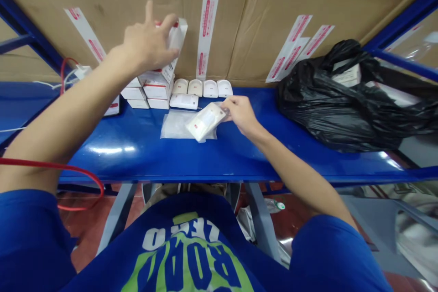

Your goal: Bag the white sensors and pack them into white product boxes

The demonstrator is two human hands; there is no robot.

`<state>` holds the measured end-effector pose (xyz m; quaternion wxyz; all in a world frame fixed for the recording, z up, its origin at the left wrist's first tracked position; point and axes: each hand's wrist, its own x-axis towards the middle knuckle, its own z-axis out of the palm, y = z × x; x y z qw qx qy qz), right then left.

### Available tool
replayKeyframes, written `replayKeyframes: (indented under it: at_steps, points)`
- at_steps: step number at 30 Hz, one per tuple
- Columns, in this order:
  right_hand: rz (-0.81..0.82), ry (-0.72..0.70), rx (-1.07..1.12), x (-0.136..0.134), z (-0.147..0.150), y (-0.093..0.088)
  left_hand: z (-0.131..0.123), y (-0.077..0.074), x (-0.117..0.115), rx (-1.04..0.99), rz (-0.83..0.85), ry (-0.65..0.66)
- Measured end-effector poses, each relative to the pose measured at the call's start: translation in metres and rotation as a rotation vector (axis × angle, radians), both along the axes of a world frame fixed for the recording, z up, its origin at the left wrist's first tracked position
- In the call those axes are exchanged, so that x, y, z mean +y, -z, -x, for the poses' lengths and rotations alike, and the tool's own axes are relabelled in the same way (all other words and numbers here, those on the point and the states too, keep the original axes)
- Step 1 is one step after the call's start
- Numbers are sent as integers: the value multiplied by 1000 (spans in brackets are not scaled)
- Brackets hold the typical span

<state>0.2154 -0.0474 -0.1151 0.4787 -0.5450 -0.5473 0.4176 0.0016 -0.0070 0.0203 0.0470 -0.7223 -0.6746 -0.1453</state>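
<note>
Along the blue counter (246, 159), head view, clock face laid flat on the picture with 12 at the top. Right hand (240, 113) pinched narrow, fingers on the upper right end of a cream-white motion detector (204, 122) (by its look) in a clear plastic sleeve. Detector's body runs out at 8 o'clock from those fingers; long axis 2 to 8, free end toward the front edge. It overlaps a pile of flat clear bags (171, 127); cannot tell whether it touches them or hangs just above.

Left hand (145, 45) up at 10 o'clock from the right, at a white-and-red carton (178, 39). Fingers spread about it, one pointing up at 12, thumb across the near face. Blurred: cannot tell whether the grip is closed. Carton's long side leans roughly 1 to 7, over the stacked white cartons (159, 103).

Key relation: carton at 11 o'clock from the detector, apart from it, their long axes not in line. Left hand nearer the carton, right nearer the detector.

Around these: four detector housings (210, 89) in a row at 12 from the sleeved one; a loose white detector (184, 101) at 11, just in front of that row, long axis 9 to 3. Black plastic bag (315, 100) at 3 from the right hand, well apart.
</note>
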Motion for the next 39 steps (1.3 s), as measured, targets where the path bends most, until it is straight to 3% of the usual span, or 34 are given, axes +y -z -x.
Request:
replayKeyframes:
  at_steps: [3, 8, 13, 19, 23, 27, 29, 31, 33, 36, 39]
  points:
    - [47, -26, -18, -5, 7, 2, 3, 14, 39, -33, 42, 6]
    - [41, -62, -36, -7, 6, 1, 24, 35, 92, -32, -39, 111]
    - [38, -71, -55, -8, 7, 1, 23, 41, 97, 42, 53, 15]
    - [24, -64, -29, -8, 6, 2, 19, 42, 87, 112, 92, 45]
    - [68, -44, 82, -7, 8, 3, 14, 32, 72, 54, 93, 45]
    - [116, -68, 160, -7, 11, 8, 4, 33, 29, -30, -163, 192]
    - [139, -70, 204, -8, 14, 11, 0, 50, -1, -66, -219, 336]
    - [152, -77, 260, -9, 17, 14, -1, 76, -31, -67, -202, 499]
    - [155, -107, 314, -12, 21, 16, 2, 107, -53, -25, -182, 560]
    - [169, -161, 352, -16, 28, 19, 11, 141, -67, -17, -65, 574]
    - [115, -163, 260, -18, 28, 20, 21, 150, -64, -85, 80, 582]
